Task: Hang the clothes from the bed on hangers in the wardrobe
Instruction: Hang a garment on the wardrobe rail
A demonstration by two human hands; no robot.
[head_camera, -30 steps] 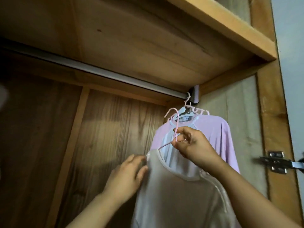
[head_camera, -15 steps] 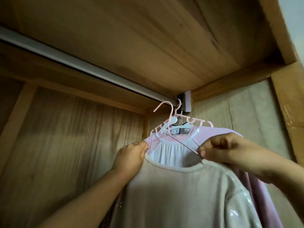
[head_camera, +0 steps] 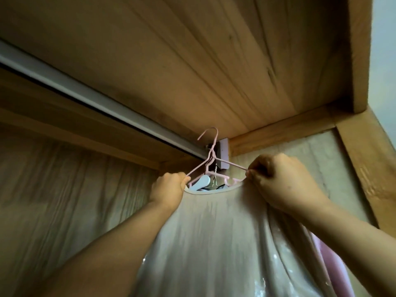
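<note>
Both hands held a pink hanger (head_camera: 211, 156) carrying a beige garment (head_camera: 214, 232) up near the right end of the wardrobe rail (head_camera: 85, 97). The left hand (head_camera: 169, 189) gripped the hanger's left arm with curled fingers; the right hand (head_camera: 278, 181) pinched the right arm between thumb and fingertips. The hook rose above the rail line, close under the wooden shelf (head_camera: 192, 50), and did not look seated on the rail yet. Behind the neckline, other hangers (head_camera: 216, 179) already hung at the far right, with a pink garment (head_camera: 325, 260) showing past the beige one. So at least one piece seemed done and this one was nearly hung. The bed was out of view, so what remained could not be told.
</note>
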